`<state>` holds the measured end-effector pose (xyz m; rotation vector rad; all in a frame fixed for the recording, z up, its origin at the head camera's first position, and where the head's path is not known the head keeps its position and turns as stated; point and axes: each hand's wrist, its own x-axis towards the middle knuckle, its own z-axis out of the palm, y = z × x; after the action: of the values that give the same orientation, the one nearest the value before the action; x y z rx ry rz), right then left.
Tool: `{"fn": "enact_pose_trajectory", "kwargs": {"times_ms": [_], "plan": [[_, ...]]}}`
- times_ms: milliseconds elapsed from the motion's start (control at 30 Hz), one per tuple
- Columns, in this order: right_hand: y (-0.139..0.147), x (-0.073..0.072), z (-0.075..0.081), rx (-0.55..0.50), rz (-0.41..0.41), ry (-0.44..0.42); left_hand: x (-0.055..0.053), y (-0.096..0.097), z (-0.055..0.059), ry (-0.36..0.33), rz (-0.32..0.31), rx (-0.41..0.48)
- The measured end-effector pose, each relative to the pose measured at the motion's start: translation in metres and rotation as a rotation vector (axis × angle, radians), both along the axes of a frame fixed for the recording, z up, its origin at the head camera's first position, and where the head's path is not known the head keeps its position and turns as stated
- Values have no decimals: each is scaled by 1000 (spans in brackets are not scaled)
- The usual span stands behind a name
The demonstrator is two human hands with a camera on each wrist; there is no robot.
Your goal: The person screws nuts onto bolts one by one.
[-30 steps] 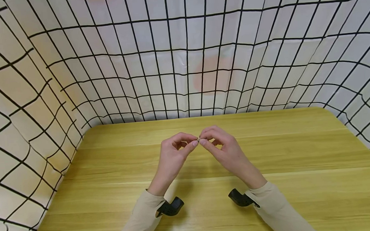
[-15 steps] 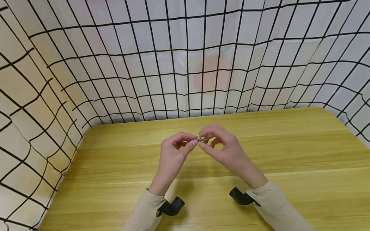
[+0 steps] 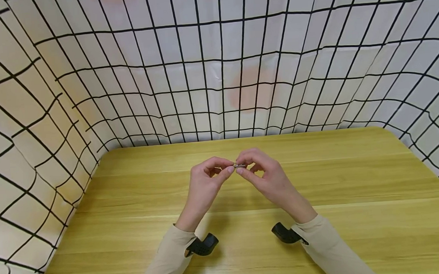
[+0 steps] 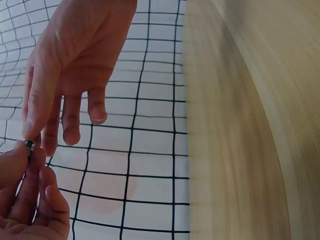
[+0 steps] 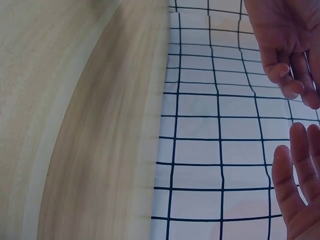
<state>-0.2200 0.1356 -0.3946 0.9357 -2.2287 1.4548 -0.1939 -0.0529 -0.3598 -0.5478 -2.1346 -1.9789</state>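
A small metal bolt [image 3: 240, 166], with a wider collar partway along a thin shank, lies level between both hands above the table. My left hand [image 3: 207, 179] pinches its left end between thumb and index finger. My right hand [image 3: 265, 178] has thumb and index fingertips around the collar, the shank pointing toward its palm. In the left wrist view, the shiny bolt [image 4: 30, 146] sits between the two sets of fingertips, mostly hidden by them. The right wrist view shows only the other fingers of the left hand [image 5: 292, 55] and right hand [image 5: 300, 195].
A wood-grain table [image 3: 241, 244] spreads under both forearms. Behind it and at both sides stand white sheets with a black grid net [image 3: 216, 87]. Black curved mounts stick out from the left sleeve [image 3: 203, 245] and right sleeve [image 3: 286, 234].
The right thumb and index finger parted from the bolt half a second ago, baring its shank, and have come together around it again. The left hand keeps its pinch and place.
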Motion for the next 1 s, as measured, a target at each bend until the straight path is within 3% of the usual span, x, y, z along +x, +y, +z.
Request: {"fn": "enact_pose_trajectory", "kwargs": {"times_ms": [600, 800, 1000], "plan": [[-1, 1, -1, 24, -51, -11, 1, 2, 1, 0, -2, -13], [0, 3, -1, 18, -49, -67, 1, 2, 1, -21, -4, -11], [-6, 16, 19, -3, -51, -100, 0, 0, 0, -6, 5, 5]]}}
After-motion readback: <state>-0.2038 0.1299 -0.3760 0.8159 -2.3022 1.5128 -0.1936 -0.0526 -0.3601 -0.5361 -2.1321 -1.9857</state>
